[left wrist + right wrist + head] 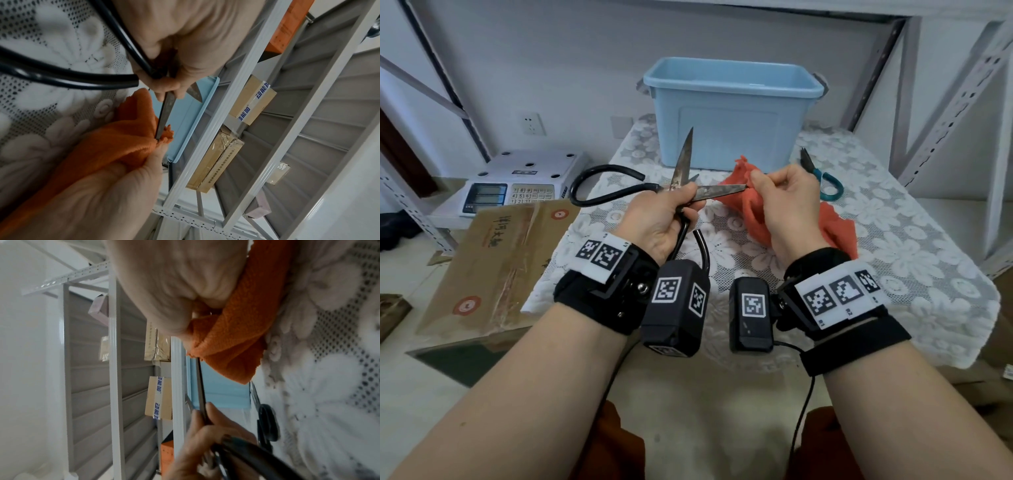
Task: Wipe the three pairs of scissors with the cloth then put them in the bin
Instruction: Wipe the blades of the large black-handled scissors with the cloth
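The head camera looks forward and down over both forearms at the bench point(893, 240) and the blue bin point(732, 113) at its far edge, while both wrist cameras sit close behind the hands, rolled sideways, each sharing the orange cloth point(123, 138), the bin and the metal shelving point(115, 369) behind.

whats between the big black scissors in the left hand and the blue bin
Head view: only bare lace tablecloth lies between the black scissors and the blue bin; the upper blade tip overlaps the bin's front in the image.
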